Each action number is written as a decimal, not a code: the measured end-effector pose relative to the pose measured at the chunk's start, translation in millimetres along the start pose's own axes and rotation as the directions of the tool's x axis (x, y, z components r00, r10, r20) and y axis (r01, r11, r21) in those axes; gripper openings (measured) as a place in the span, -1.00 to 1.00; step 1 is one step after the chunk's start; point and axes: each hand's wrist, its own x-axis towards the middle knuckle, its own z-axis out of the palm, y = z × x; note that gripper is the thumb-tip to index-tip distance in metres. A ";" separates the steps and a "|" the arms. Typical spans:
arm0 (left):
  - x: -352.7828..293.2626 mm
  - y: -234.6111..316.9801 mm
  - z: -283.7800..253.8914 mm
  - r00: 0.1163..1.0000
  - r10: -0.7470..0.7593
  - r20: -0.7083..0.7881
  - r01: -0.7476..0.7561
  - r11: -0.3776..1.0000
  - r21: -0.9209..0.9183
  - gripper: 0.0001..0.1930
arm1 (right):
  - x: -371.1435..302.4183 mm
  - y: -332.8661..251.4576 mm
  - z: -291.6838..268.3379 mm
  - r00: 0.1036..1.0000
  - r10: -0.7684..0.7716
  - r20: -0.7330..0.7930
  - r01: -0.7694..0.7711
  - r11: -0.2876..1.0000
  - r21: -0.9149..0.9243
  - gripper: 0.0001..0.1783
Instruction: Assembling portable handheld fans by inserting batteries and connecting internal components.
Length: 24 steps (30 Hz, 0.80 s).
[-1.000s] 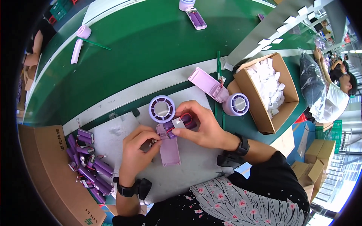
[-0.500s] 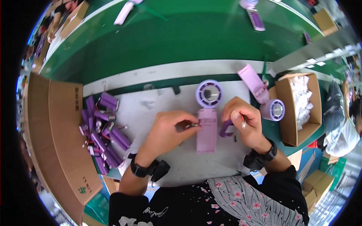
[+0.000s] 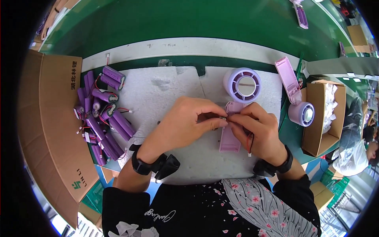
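Note:
In front of me lies an opened handheld fan, its lilac round head [image 3: 244,86] on the far side and its pink hollow handle [image 3: 230,143] toward me. Over the handle my left hand [image 3: 183,122] pinches a tiny part between thumb and forefinger; it is too small to name. Closed against it from the right, my right hand [image 3: 260,132] meets it at the fingertips. A red and black wire with a white plug [image 3: 249,154] hangs out of the right hand's curled fingers. Whatever else sits in that palm is hidden.
Purple battery packs [image 3: 94,126] with wires lie heaped at the left beside a tall cardboard box [image 3: 63,118]. On the right are a second opened fan [image 3: 290,79] and a cardboard box [image 3: 316,122] of white pieces. White foam sheeting [image 3: 158,87] covers the bench.
My right hand has moved left to join the left hand over the handle. The purple piece that showed in its fingers is out of sight. The view has shifted a little.

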 end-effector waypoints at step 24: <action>0.5 -0.6 8.8 0.956 0.278 -0.088 -0.264 0.954 0.143 -0.78 | -0.2 -1.4 -3.1 0.997 -0.017 0.079 0.019 0.999 -0.030 -0.76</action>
